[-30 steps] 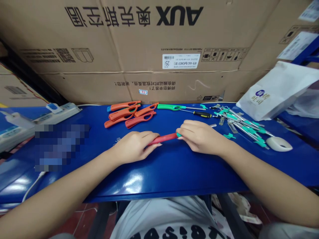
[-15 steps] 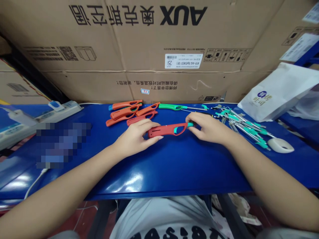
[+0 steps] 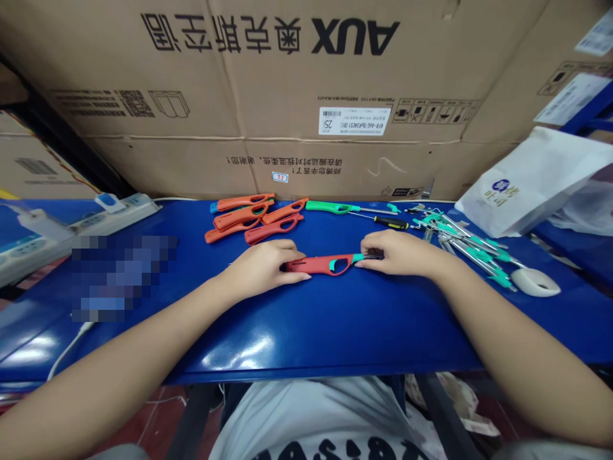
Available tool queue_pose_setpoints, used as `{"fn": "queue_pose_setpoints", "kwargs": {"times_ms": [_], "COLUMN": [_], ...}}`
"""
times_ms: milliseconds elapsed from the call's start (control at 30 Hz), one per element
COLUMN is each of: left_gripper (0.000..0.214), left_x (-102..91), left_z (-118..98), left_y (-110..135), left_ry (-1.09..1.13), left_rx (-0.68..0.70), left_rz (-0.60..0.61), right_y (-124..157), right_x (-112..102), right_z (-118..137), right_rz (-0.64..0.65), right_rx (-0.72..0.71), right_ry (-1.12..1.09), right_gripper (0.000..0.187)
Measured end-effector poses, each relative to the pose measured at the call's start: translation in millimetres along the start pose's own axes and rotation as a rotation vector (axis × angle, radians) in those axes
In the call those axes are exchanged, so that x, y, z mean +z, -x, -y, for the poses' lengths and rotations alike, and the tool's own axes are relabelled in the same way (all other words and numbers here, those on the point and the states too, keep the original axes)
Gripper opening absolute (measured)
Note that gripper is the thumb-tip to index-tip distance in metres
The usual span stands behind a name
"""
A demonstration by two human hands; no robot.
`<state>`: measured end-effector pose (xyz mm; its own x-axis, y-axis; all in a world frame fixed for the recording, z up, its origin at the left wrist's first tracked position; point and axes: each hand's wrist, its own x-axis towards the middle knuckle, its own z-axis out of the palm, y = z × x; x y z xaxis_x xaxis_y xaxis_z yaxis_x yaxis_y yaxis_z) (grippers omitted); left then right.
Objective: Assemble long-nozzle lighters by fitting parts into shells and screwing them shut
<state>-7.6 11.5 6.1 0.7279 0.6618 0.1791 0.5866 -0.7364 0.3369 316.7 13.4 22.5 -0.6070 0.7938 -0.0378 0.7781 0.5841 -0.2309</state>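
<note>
A red lighter body with a teal trigger (image 3: 325,264) lies flat on the blue table (image 3: 306,319) between my hands. My left hand (image 3: 261,267) is closed on its rear end, fingers curled over it. My right hand (image 3: 400,252) pinches the teal nozzle end and the dark metal tube sticking out there. Behind them lies a pile of several orange and red lighter shells (image 3: 251,217). A green lighter with a long metal tube (image 3: 335,207) rests beside that pile.
A black-handled screwdriver (image 3: 390,222) lies behind my right hand. Several teal-tipped metal tubes (image 3: 467,246) and a white oval piece (image 3: 534,281) sit at right, below a white paper bag (image 3: 531,182). Power strips (image 3: 86,220) lie at left. Cardboard boxes (image 3: 306,96) wall the back.
The red lighter was turned flat-side up and lifted back, then set down flat on the table. Both hands followed it, and my right hand now pinches the nozzle end.
</note>
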Motion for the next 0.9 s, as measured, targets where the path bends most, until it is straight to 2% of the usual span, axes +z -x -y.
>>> {"fn": "queue_pose_setpoints", "kwargs": {"times_ms": [133, 200, 267, 333, 367, 467, 533, 700, 900], "left_gripper": [0.031, 0.031, 0.028, 0.024, 0.023, 0.022, 0.024, 0.031, 0.026], "left_x": [0.6, 0.8, 0.3, -0.9, -1.7, -3.9, -4.5, -3.2, 1.2], "left_z": [2, 1, 0, -1, -2, -6, -7, -10, -14], "left_y": [-1, -1, -1, -1, -1, -1, 0, 0, 0], "left_ry": [0.022, 0.047, 0.066, 0.079, 0.087, 0.116, 0.133, 0.177, 0.166], "left_rx": [-0.035, -0.036, -0.031, -0.024, -0.020, -0.007, -0.002, -0.013, -0.014], "left_rz": [0.021, 0.012, -0.001, -0.020, -0.032, -0.062, -0.069, -0.059, -0.078], "right_y": [-2, -4, -6, -6, -6, -5, -4, -6, -4], "right_x": [-1, -1, 0, 2, 4, 8, 11, 14, 11], "right_z": [-8, -14, -22, -32, -38, -54, -62, -69, -65], "right_rz": [0.006, -0.104, -0.279, -0.407, -0.430, -0.398, -0.364, -0.345, -0.365], "right_rx": [0.038, 0.035, 0.070, 0.182, 0.256, 0.469, 0.532, 0.538, 0.499], "right_ry": [-0.114, -0.130, -0.064, 0.062, 0.122, 0.249, 0.269, 0.259, 0.243], "right_gripper": [0.036, 0.037, 0.033, 0.025, 0.022, 0.031, 0.035, 0.031, 0.026]}}
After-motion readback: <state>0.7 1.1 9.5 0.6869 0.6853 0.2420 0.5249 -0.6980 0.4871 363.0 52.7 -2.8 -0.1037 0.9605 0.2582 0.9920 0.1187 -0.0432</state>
